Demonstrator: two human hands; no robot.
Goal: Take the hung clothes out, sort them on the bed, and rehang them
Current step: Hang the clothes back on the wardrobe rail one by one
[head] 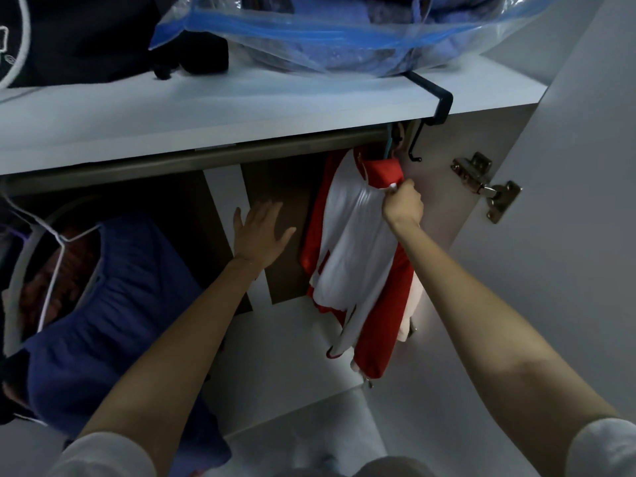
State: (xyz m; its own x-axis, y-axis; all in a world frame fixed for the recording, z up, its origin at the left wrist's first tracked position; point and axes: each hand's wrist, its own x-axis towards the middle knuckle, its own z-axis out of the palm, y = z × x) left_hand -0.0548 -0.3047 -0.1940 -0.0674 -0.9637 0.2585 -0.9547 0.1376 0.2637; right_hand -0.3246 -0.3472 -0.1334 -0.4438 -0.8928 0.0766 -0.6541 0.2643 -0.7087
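My right hand (403,204) is up at the right end of the wardrobe, its fingers clamped on the shoulder of a red and white jacket (351,256), pinching a fold of white cloth just below the red collar. The jacket hangs from the rail (206,160) on a teal hanger (389,146), close against the wardrobe's right side, and drops straight down with a red sleeve along its right edge. I cannot tell whether anything hangs behind it, though a pale strip of cloth shows at its lower right.

My left hand (261,232) is raised in the gap to the left of the jacket, fingers apart and straight, holding nothing — it sits in front of the brown back panel, not touching the jacket.

Further left on the same rail hangs a blue garment (113,304) on a white wire hanger (58,242), well apart from the jacket. Above the rail runs a white shelf (241,111); on it lie a clear plastic bag (309,32) with a blue zip strip, stuffed with blue fabric, and a dark bag (86,36) beside it. A black hook (437,105) clips over the shelf's front edge just above the jacket. The open door (585,166) stands at right, with a metal hinge (488,191).
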